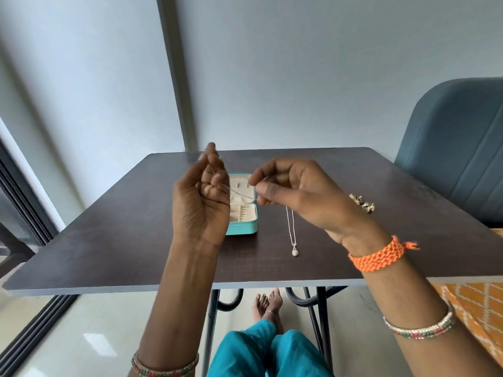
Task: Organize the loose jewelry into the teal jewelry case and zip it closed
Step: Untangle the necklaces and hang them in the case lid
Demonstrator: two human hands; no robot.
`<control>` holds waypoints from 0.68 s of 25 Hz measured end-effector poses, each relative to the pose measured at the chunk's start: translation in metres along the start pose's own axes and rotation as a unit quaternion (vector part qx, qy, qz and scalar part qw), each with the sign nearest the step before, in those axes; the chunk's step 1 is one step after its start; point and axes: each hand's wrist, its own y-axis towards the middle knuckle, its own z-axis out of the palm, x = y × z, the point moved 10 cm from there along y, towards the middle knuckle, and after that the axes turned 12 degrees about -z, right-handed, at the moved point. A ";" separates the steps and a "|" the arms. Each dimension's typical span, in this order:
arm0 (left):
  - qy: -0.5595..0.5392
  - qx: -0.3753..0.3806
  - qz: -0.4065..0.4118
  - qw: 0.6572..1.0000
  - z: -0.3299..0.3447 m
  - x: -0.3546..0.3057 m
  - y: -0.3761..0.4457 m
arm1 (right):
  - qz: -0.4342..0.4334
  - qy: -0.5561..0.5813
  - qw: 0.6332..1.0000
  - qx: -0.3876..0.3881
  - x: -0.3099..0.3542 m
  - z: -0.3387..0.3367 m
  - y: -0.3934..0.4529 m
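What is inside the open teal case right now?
The teal case shows cream compartments that look empty; a thin chain stretches between the left hand and right hand before its lid. The left hand hides its left part.

A home room: dark wooden table (109, 240), blue upholstered chair (457, 148), tiled floor (109, 322), plain pale walls (272, 63).

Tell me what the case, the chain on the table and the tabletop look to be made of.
Teal jewelry case: probably faux leather outside, smooth with a slight sheen; the cream lining looks soft, perhaps velvety. Pendant necklace: silver-toned metal, going by its pale glints; whether real silver or plated cannot be told. Table: seemingly dark wood-grain laminate over board, matte, with a paler edge strip.
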 end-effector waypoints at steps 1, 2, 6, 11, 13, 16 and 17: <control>0.003 0.000 -0.002 1.000 -0.002 0.005 0.002 | -0.012 -0.069 0.997 0.036 0.005 0.007 0.001; 0.011 0.001 -0.006 1.000 -0.003 0.010 0.003 | -0.024 -0.138 0.988 0.072 0.010 0.014 0.003; 0.134 0.025 -0.033 0.990 0.002 0.031 0.002 | -0.036 -0.196 0.972 0.124 0.031 0.016 0.018; 0.274 0.037 -0.035 0.961 0.016 0.044 -0.005 | -0.008 -0.130 0.989 0.064 0.027 -0.017 0.027; 0.306 0.032 -0.035 0.951 0.017 0.044 -0.005 | 0.004 -0.101 0.994 0.036 0.022 -0.027 0.025; 0.302 0.021 -0.028 0.953 0.011 0.040 -0.003 | 0.028 -0.056 0.998 0.022 0.014 -0.028 0.020; 0.298 0.016 -0.020 0.954 0.009 0.037 -0.001 | 0.031 -0.046 0.998 0.024 0.012 -0.027 0.019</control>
